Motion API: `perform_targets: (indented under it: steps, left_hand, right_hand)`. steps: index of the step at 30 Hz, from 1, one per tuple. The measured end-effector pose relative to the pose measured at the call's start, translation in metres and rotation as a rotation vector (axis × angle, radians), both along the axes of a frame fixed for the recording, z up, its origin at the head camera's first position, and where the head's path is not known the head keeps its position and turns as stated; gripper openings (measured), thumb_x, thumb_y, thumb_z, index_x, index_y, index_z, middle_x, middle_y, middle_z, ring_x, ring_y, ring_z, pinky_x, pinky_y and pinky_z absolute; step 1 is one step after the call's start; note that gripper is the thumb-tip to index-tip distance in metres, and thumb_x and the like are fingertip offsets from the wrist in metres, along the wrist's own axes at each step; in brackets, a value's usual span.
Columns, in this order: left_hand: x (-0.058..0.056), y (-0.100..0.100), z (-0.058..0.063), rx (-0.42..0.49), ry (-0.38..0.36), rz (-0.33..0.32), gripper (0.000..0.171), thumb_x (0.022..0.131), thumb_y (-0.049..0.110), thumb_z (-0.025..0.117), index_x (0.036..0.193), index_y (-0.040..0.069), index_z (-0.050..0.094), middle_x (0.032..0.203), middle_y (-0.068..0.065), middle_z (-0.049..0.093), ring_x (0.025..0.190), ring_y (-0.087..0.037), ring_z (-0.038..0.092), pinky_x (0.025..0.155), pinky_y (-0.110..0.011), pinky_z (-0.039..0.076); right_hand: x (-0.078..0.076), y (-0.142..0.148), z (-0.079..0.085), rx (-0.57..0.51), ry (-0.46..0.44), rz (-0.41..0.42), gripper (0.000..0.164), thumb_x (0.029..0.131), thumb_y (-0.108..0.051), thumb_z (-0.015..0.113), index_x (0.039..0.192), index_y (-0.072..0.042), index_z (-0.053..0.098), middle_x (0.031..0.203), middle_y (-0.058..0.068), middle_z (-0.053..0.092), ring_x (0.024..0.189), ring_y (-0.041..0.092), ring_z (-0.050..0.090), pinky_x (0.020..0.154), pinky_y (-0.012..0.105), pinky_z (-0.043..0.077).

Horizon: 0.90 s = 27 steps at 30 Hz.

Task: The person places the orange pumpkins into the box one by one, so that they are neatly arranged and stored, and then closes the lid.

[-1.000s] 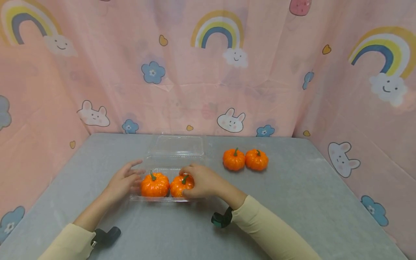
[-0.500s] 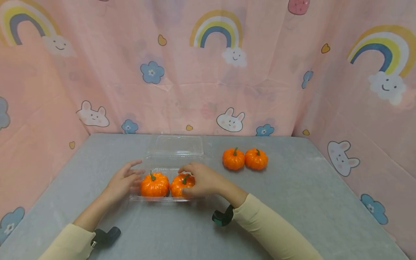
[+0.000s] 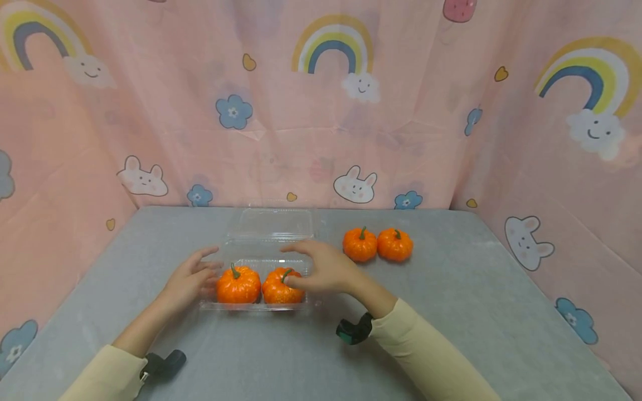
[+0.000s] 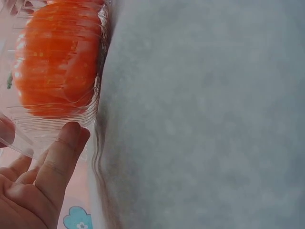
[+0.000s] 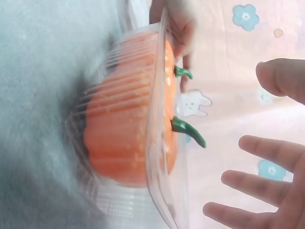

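Note:
Two orange toy pumpkins with green stems, a left pumpkin (image 3: 238,286) and a right pumpkin (image 3: 278,289), sit side by side in a clear plastic clamshell box (image 3: 256,307). Its lid (image 3: 276,224) lies folded back behind. My left hand (image 3: 188,279) is at the box's left end, fingers extended; the left wrist view has its fingertips (image 4: 71,131) right at the ribbed side wall. Over the right end, my right hand (image 3: 326,268) is raised with fingers spread and holds nothing. In the right wrist view its fingers (image 5: 257,185) are apart from the pumpkin's stem (image 5: 189,131).
Two more toy pumpkins, one (image 3: 359,244) beside another (image 3: 395,244), stand on the grey table (image 3: 451,312) to the right of the lid. A pink patterned curtain (image 3: 281,145) encloses the back and sides. Each wrist wears a dark camera mount.
My right hand has let go of the right pumpkin and lifted up and to the right, its fingers spreading. The left hand has stayed at the box's left end.

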<state>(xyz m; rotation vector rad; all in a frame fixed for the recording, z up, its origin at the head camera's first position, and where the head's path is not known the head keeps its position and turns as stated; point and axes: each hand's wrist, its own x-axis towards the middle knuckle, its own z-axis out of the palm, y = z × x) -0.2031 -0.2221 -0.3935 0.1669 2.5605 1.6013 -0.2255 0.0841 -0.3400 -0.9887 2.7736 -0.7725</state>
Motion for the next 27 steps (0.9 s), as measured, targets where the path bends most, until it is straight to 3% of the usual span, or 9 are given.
perform_targets:
  steps: [16,27]
  left_hand:
    - [0.002,0.002,0.002,-0.004,-0.011,0.008,0.054,0.100,0.012,0.040,0.151,0.005,0.023,0.141,-0.031,0.045,0.109,-0.037,0.063,0.086,-0.041,0.057]
    - [0.002,0.002,0.002,-0.010,-0.004,0.006,0.055,0.100,0.012,0.041,0.151,0.005,0.023,0.140,-0.032,0.045,0.108,-0.038,0.064,0.084,-0.041,0.058]
  right_hand:
    - [-0.004,0.032,0.006,-0.038,0.033,-0.115,0.057,0.083,-0.047,0.067,0.135,-0.030,0.054,0.144,-0.002,0.050,0.132,0.024,0.047,0.105,0.053,0.042]
    - [-0.007,0.057,0.012,-0.083,0.127,-0.169,0.053,0.084,-0.044,0.066,0.133,-0.025,0.057,0.141,0.002,0.054,0.131,0.026,0.048,0.107,0.054,0.040]
